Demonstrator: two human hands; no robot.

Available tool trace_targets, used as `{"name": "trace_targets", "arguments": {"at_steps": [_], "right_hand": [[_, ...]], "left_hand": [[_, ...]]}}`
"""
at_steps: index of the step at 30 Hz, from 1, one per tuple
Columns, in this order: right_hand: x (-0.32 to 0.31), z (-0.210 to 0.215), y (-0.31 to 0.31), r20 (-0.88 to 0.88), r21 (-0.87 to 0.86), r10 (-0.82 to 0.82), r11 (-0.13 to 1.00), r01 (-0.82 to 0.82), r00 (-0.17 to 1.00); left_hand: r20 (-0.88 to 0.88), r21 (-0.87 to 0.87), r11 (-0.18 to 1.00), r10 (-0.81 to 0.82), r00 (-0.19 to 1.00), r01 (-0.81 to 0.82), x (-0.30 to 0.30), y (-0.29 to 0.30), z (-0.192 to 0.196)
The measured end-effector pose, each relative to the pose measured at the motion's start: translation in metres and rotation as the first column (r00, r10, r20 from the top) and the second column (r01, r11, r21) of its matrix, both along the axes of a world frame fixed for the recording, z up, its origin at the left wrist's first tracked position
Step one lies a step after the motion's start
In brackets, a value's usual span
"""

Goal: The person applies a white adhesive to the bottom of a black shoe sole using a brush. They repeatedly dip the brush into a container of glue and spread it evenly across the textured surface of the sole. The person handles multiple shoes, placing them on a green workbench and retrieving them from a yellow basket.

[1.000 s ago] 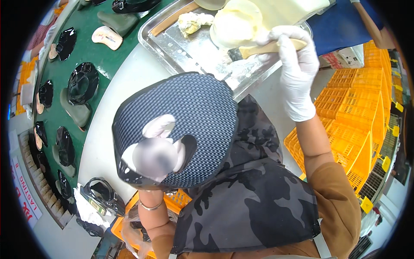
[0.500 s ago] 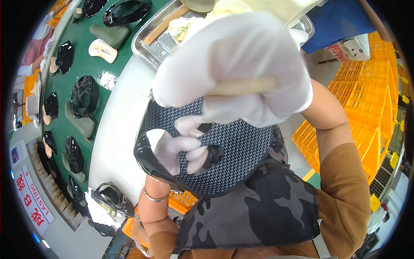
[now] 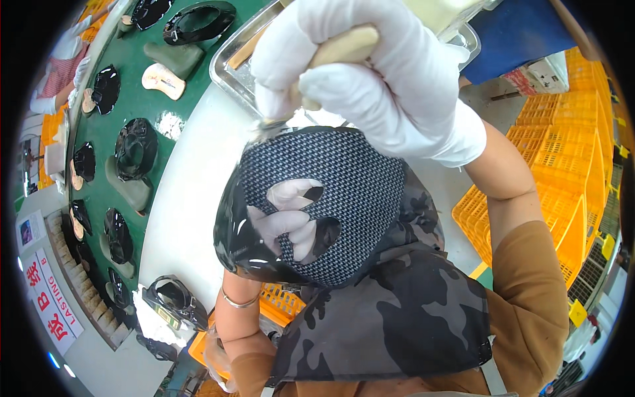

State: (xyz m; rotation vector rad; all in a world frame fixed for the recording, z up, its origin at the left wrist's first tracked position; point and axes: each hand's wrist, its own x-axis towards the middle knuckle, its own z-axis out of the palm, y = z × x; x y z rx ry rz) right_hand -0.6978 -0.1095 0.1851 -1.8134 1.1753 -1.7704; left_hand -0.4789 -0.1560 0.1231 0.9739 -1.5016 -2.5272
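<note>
My left hand (image 3: 291,215), in a white glove, grips a glossy black shoe upper (image 3: 367,192) with its grey-and-black patterned lining turned up. Its fingers show through the openings in the lining and are curled round the material. Above the upper, my white-gloved right hand (image 3: 410,86) is closed round the pale wooden handle of a brush (image 3: 347,47). The bristles, partly blurred, are at the upper's far edge; I cannot tell whether they touch it. A metal tray (image 3: 221,74) lies behind my right hand, its contents mostly hidden.
A white worktop (image 3: 182,192) curves along my left. Beyond it, a green surface (image 3: 192,99) carries several black uppers, dull-green shoe forms (image 3: 129,185) and pale insoles (image 3: 163,81). Orange crates (image 3: 552,152) stack at right. Another person's sleeve (image 3: 49,104) shows at far left.
My right hand has moved up and away from over the upper, bringing the brush's bristles into sight at its far edge. The upper has tilted, and more of its lining shows.
</note>
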Motion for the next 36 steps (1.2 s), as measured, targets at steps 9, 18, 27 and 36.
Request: {"name": "trace_targets", "arguments": {"at_steps": [9, 18, 27, 36], "right_hand": [[-0.008, -0.014, -0.005, 0.021, -0.149, 0.02, 0.989, -0.016, 1.0], [-0.027, -0.036, 0.047, -0.003, 0.098, -0.366, 0.926, 0.365, 0.93], [-0.026, -0.02, 0.028, 0.244, -0.021, -0.153, 0.986, 0.163, 0.958], [-0.026, -0.039, 0.045, 0.298, 0.172, -0.487, 0.873, 0.456, 0.821]], "left_hand": [[0.061, 0.15, 0.978, 0.135, 0.989, -0.143, 0.001, 0.0, 0.006], [-0.313, 0.265, 0.94, 0.293, 0.904, -0.213, 0.021, 0.002, -0.02], [-0.306, 0.111, 0.945, 0.327, 0.894, -0.307, 0.012, 0.021, -0.023], [-0.454, 0.218, 0.908, 0.418, 0.787, -0.357, 0.015, 0.026, -0.026]]}}
